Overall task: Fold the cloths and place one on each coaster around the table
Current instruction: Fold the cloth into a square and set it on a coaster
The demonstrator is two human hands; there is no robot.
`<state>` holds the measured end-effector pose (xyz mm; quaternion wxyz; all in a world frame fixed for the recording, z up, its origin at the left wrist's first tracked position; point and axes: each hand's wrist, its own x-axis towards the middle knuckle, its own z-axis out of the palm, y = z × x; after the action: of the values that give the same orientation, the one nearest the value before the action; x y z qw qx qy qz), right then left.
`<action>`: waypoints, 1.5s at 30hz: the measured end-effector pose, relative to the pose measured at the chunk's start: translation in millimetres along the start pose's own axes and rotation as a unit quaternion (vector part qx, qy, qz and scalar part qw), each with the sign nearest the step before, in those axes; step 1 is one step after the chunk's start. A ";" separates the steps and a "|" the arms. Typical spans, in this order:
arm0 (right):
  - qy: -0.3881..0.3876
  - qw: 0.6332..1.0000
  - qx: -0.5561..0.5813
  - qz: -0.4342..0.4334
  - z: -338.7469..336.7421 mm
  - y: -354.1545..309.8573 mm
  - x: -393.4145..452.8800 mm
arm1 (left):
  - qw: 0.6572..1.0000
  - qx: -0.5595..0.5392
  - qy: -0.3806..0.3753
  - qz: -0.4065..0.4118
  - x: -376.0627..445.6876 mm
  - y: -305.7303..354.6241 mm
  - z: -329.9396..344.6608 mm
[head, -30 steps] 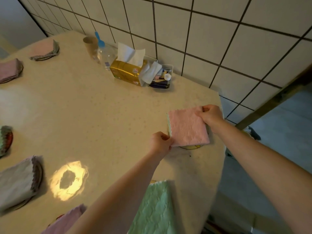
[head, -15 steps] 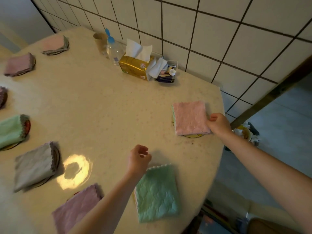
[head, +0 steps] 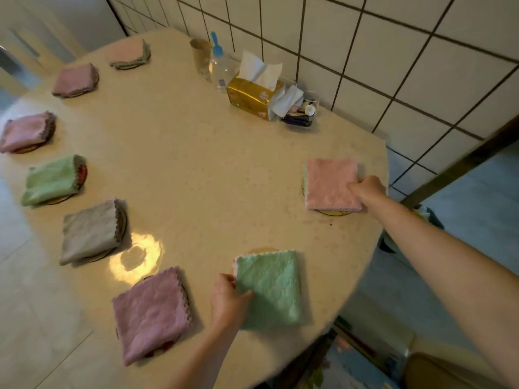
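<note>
Folded cloths lie on coasters around the beige table (head: 202, 169). My right hand (head: 369, 189) pinches the near right edge of a pink cloth (head: 330, 182) that covers a yellow coaster (head: 331, 212). My left hand (head: 227, 300) grips the left edge of a green cloth (head: 272, 284) near the front edge, thumb on top; a coaster rim (head: 262, 250) peeks out behind it. Further left lie a mauve cloth (head: 151, 313), a grey cloth (head: 91, 233), a green cloth (head: 50, 179) and three pink ones (head: 26, 131) (head: 74, 80) (head: 127, 51).
A gold tissue box (head: 251, 98), a clear bottle with a blue cap (head: 220, 67), a cup (head: 200, 56) and a small box of oddments (head: 302, 112) stand at the tiled wall. The table's right edge drops to the floor. A glare spot (head: 134, 256) shines by the grey cloth.
My left hand has left the pink cloth, dropped back and taken hold of the green cloth. My right hand slid along the pink cloth's right edge. The view has swung left.
</note>
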<state>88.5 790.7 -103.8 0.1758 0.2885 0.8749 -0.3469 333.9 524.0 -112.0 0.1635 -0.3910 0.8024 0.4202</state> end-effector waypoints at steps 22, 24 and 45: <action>-0.206 0.857 0.461 0.104 5.3 7.1 -5.5 | 0.866 -0.431 -0.195 -0.161 0.1 7.5 -1.2; -0.204 0.838 0.491 0.119 7.9 13.0 -12.1 | 0.843 -0.477 -0.185 -0.168 -5.4 -1.2 7.8; -0.131 0.951 0.258 0.104 -11.0 6.0 -30.3 | 0.899 -0.394 -0.099 -0.160 -28.0 -24.8 9.5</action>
<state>114.5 790.4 -83.8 0.2441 0.3655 0.6898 -0.5753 370.2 536.9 -114.7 0.1400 -0.5030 0.4772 0.7069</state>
